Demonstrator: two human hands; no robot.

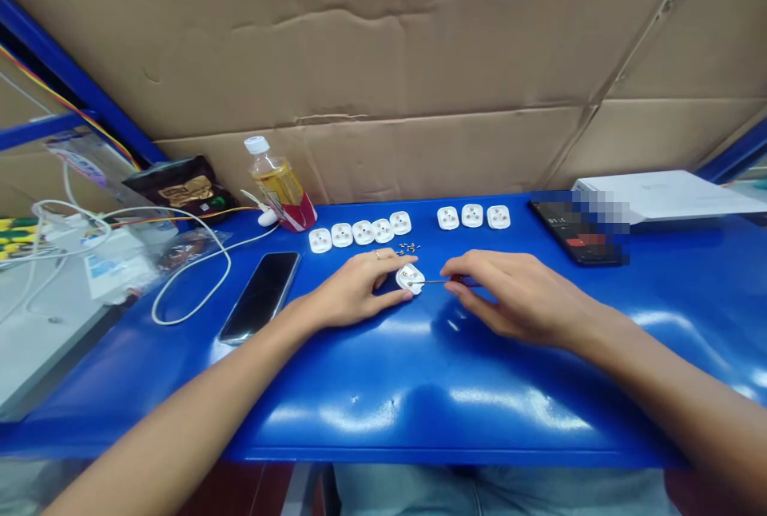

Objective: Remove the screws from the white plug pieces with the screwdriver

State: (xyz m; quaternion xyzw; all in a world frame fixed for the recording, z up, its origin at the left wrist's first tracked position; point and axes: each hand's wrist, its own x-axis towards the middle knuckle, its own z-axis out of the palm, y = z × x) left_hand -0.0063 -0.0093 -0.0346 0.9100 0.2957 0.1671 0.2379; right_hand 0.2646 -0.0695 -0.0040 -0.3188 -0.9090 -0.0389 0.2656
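A small white plug housing [410, 276] with metal parts inside lies on the blue table, gripped at its left side between the thumb and forefinger of my left hand [358, 286]. My right hand [515, 292] is closed around the handle of a screwdriver [432, 283]; its thin shaft points left and its tip meets the housing. Just behind the housing is a little heap of small copper-coloured screws [408, 248]. Farther back, several similar white housings [363, 232] stand in a row, and 3 more housings [472, 216] sit to the right.
A dark phone [261, 296] lies left of my left hand, near a white cable [156, 300]. A drink bottle [280, 184] stands at the back. Toward the back right are another phone [575, 232] and a flat white box [671, 192]. Cardboard [383, 61] walls the rear.
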